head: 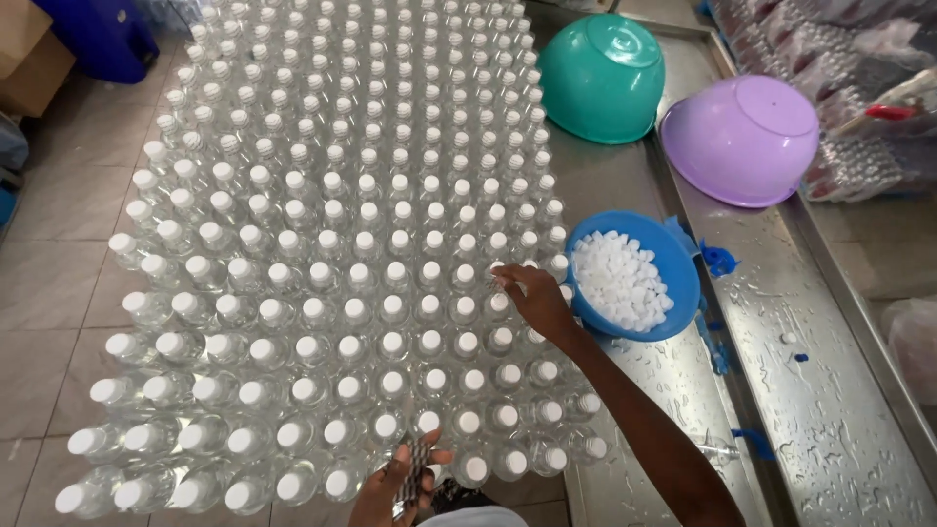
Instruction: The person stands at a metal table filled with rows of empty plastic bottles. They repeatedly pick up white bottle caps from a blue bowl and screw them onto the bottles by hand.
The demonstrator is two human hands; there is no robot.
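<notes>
Several rows of clear plastic bottles (342, 244) with white caps stand packed together on the floor. My right hand (535, 301) reaches over the right edge of the pack, fingertips pinched on the white cap (500, 276) of one bottle. Just to its right a blue bowl (673, 263) holds several loose white caps (617, 281). At the bottom edge my left hand (390, 488) grips a ribbed, greyish, uncapped bottle (417, 466) in the front row; my wrist is cut off by the frame.
A teal bowl (600, 78) and a purple bowl (742, 137) lie upside down on a wet metal tray (781, 322) to the right. Wrapped bottle packs (849, 59) are stacked at the far right. A cardboard box (29, 59) and a blue bin (102, 34) stand at top left.
</notes>
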